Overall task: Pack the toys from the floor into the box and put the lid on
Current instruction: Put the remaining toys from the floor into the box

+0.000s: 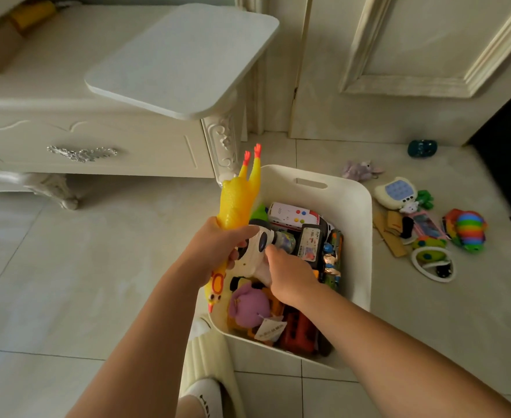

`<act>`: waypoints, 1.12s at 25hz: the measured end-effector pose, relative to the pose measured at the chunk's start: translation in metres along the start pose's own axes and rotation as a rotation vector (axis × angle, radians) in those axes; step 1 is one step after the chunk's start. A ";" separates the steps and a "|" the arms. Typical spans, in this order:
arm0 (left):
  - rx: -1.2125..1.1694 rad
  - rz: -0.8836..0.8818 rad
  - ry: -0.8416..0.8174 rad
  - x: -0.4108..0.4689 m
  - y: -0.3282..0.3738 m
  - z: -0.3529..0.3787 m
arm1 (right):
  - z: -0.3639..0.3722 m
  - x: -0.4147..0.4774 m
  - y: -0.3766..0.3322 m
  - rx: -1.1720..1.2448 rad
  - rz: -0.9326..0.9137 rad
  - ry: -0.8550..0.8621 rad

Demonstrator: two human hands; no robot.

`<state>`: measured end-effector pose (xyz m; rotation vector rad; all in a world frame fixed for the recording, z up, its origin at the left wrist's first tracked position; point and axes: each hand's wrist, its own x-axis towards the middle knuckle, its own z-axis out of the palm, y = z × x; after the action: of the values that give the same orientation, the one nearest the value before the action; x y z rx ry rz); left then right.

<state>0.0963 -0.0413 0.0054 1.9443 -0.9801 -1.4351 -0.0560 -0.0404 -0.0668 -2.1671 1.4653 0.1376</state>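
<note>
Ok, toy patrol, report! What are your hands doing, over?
Left hand gripping yellow rubber chicken. Right hand on white toy over the box. More toys on floor, like rainbow toy. Lid not on.

Over the white box (350, 206) the left hand (215, 248) grips a yellow rubber chicken (236, 203) — feet up — while the right hand (290, 279) holds a white toy (255, 254) inside the box.

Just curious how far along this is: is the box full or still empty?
Nearly full. Toys crowd the box almost to its rim, and the lid is not on it.
</note>
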 end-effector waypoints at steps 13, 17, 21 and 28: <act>0.021 -0.098 -0.112 -0.003 -0.019 0.047 | -0.035 0.006 0.033 0.996 0.327 -0.148; 0.187 -0.092 -0.335 0.000 -0.030 0.076 | -0.035 -0.010 0.049 1.511 0.362 -0.174; 0.469 -0.012 -0.358 0.010 -0.025 0.066 | -0.035 -0.020 0.065 1.058 0.413 -0.038; 1.098 0.012 -0.283 0.005 -0.043 0.066 | -0.021 -0.033 0.056 0.981 0.476 0.140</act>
<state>0.0443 -0.0194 -0.0500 2.4199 -2.2430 -1.2782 -0.1234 -0.0385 -0.0573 -1.0492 1.6181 -0.4831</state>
